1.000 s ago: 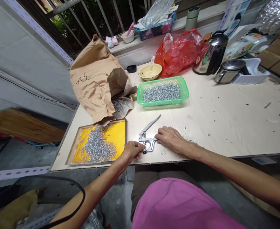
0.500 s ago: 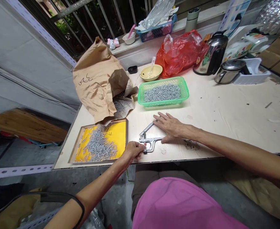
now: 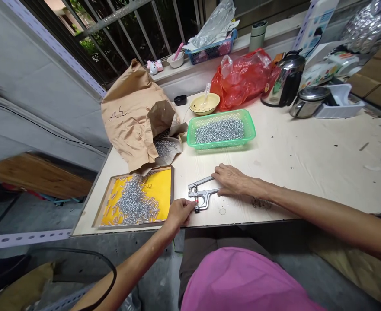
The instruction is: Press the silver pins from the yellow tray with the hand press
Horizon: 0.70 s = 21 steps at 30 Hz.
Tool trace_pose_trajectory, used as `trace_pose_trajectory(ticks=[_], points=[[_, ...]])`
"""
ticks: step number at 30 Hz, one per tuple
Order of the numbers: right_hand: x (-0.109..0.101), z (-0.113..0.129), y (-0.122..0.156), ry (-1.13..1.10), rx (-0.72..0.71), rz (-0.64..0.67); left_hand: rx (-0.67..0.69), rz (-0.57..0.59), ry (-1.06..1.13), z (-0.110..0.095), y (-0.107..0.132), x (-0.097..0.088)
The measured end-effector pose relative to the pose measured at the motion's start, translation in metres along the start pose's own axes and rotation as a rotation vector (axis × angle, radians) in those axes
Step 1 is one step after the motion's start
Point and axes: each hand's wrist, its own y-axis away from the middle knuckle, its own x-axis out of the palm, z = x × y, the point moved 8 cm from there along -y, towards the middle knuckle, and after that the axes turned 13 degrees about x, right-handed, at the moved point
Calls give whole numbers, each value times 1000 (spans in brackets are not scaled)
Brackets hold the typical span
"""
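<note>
Grey metal snap-fastener pliers (image 3: 203, 193) lie on the table with their jaw end toward my left hand. My right hand (image 3: 231, 179) is closed round the ends of both handles. At the jaws, the fingers of my left hand (image 3: 181, 211) are pinched together; whatever is between them is too small and hidden to make out. A small red spot shows in the jaw by the fingertips. Left of that hand, a shallow tray (image 3: 172, 185) with a yellow bottom holds a heap of small metal pins (image 3: 135, 201).
A green plastic basket (image 3: 222, 146) of similar small metal parts stands beyond the pliers. Behind the tray, a brown paper bag (image 3: 128, 129) spills more of them. Farther back are a yellow bowl (image 3: 206, 110), a red plastic bag (image 3: 242, 82) and a steel jug (image 3: 286, 77).
My right hand has closed on the pliers' handles, bringing the upper handle down toward the lower one. My left hand stays at the jaws. The view has shifted slightly.
</note>
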Motion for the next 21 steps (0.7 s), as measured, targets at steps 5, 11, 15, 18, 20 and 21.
trace_pose_trajectory(ticks=[5,11,15,18,20,21], points=[[7,-2,-1,-10,22,-23,589,-220,-514,-65,8,-2],[9,-4,4,-9,-3,-45,837,-72,-677,-96,-23,30],[4,-12,6,8,56,-1,873,8,-693,-100,-36,37],[2,-13,3,19,56,45,861,26,-719,-105,-42,38],[0,-12,0,10,63,57,827,34,-741,-108,-46,38],[-1,-13,-2,4,75,61,819,41,-754,-110,-48,39]])
